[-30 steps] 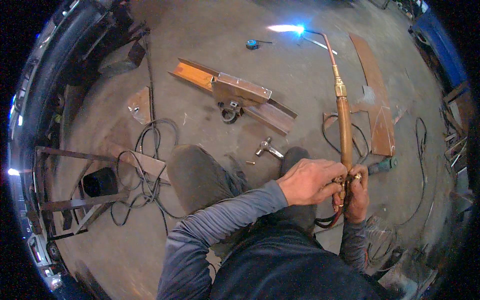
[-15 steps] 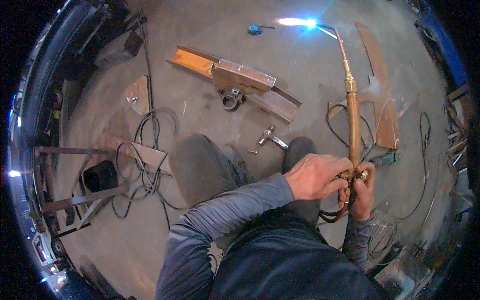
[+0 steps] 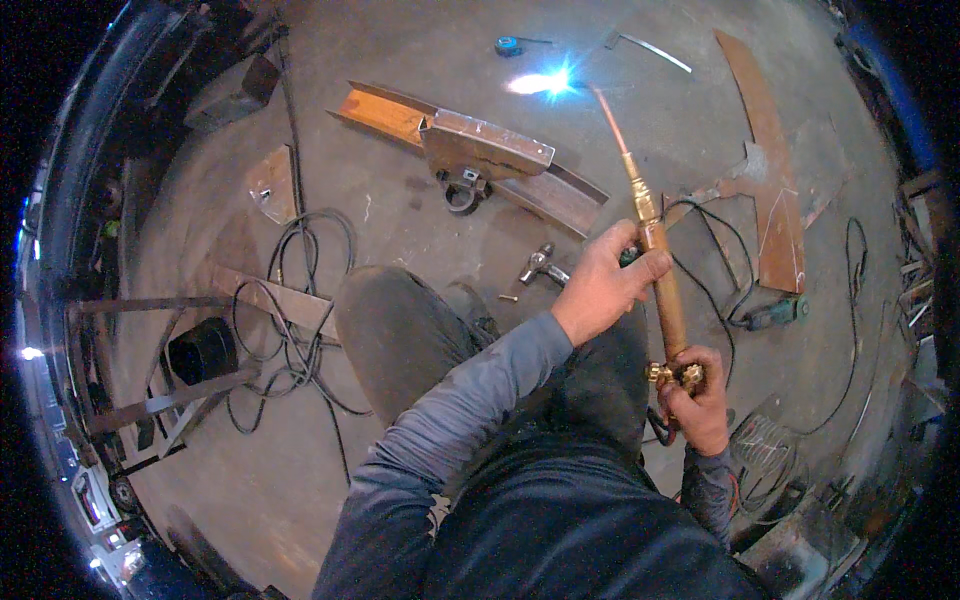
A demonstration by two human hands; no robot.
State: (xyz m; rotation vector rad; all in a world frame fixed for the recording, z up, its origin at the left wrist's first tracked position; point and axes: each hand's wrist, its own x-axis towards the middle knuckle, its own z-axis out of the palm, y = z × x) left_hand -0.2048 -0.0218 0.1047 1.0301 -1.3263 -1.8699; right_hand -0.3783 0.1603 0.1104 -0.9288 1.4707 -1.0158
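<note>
A brass gas torch (image 3: 671, 318) burns in front of me, its copper tube angled up and left to a bright white-blue flame (image 3: 548, 83). My left hand (image 3: 607, 285) is closed on the upper part of the handle, near the brass fitting; a small dark green piece shows between its fingers. Lower down, my right hand (image 3: 699, 397) is wrapped round the valve end, fingers at the brass knobs (image 3: 672, 375). Left of the flame's line lies a rusty steel channel (image 3: 385, 117) with a welded bracket (image 3: 490, 143) and a ring-shaped clamp (image 3: 461, 192).
A hammer (image 3: 541, 265) and a small bolt (image 3: 508, 297) lie by my knees. Beyond are a blue tape measure (image 3: 509, 46) and a thin metal strip (image 3: 655, 53). Rusty plate (image 3: 775, 215) and an angle grinder (image 3: 775, 313) lie right; coiled hoses (image 3: 295, 320) and a metal frame (image 3: 150, 405) left.
My left hand has moved from the valve knobs up to the upper handle. The torch has swung left, bringing the flame left and nearer. My right hand has shifted slightly left, still at the valves.
</note>
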